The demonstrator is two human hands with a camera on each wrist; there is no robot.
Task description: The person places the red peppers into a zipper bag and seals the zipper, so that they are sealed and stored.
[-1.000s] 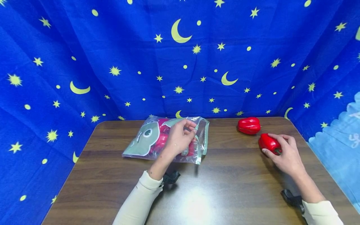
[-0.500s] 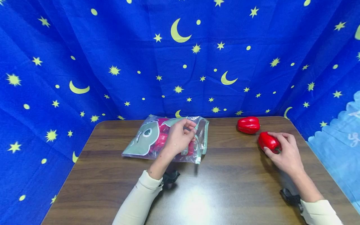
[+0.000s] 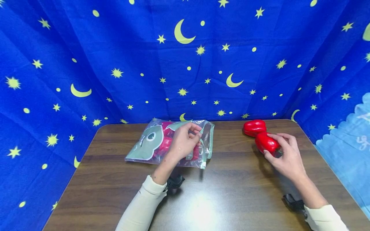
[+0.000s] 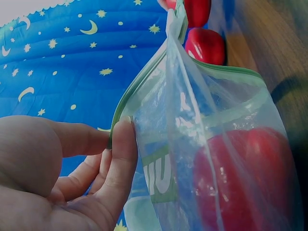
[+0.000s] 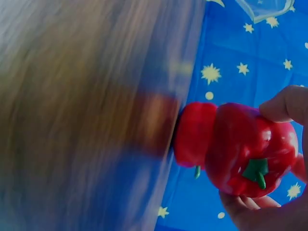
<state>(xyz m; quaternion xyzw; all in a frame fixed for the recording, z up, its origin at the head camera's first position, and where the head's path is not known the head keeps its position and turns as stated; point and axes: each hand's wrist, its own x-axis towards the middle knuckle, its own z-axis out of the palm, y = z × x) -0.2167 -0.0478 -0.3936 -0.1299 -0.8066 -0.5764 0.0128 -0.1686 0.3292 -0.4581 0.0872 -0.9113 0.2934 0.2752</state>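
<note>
My left hand (image 3: pixel 186 141) pinches the green-edged opening of a clear zip bag (image 3: pixel 148 146) between thumb and finger, holding the mouth apart. Inside the bag a red bell pepper (image 4: pixel 245 178) shows through the plastic in the left wrist view. My right hand (image 3: pixel 287 158) grips another red bell pepper (image 3: pixel 266 143), its green stem (image 5: pixel 257 172) facing the right wrist camera. A further red bell pepper (image 3: pixel 254 127) lies on the table just behind the gripped one and is partly covered by it in the head view.
The wooden table (image 3: pixel 231 179) carries the bag left of centre and the peppers at the right. A blue curtain (image 3: pixel 162 64) with moons and stars stands behind and at the sides. Light blue cloth (image 3: pixel 349 150) hangs at the right.
My right hand has carried its pepper to the left, and it now overlaps the pepper behind in the head view. The left hand and bag have stayed in place.
</note>
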